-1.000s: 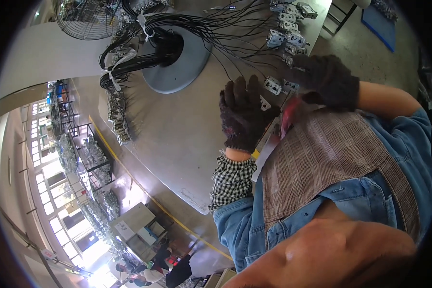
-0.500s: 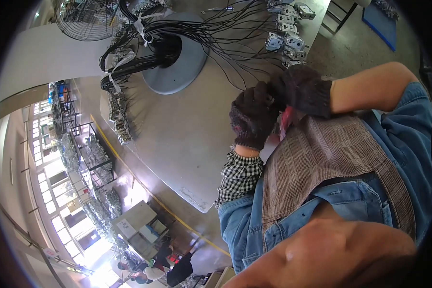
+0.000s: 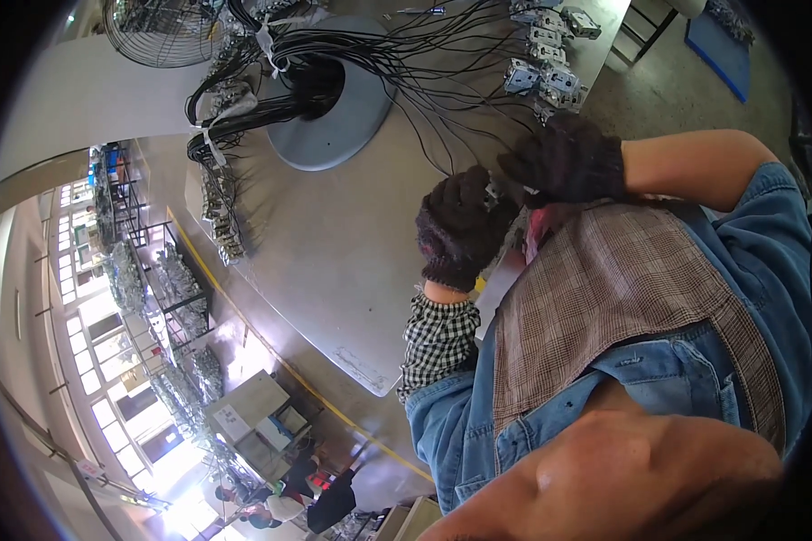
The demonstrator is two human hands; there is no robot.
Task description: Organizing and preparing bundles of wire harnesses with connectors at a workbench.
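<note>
My left hand (image 3: 465, 225), in a dark knit glove below a checkered sleeve, is closed over the near right part of the table. A small silvery metal piece (image 3: 492, 196) shows at its fingertips; the rest of it is hidden. Beside it, my right hand (image 3: 568, 160), also in a dark glove, is bent with its fingers curled toward the left hand. A light glint shows at its fingertips, too small to name. Thin black cables (image 3: 442, 113) run across the table toward the hands. Just beyond the right hand lie several boxy metal units (image 3: 555, 81).
The grey table (image 3: 325, 261) carries a round grey-blue base (image 3: 334, 149) under black cable bundles tied with white strips. A wire-cage fan (image 3: 162, 32) stands at the far left. Other metal units (image 3: 221, 216) line the left edge. People (image 3: 334, 500) work beyond the table, lower left.
My left hand has shifted slightly left, opening a narrow gap between the hands. The small metal piece at its fingertips now shows more clearly. The right hand has barely moved.
</note>
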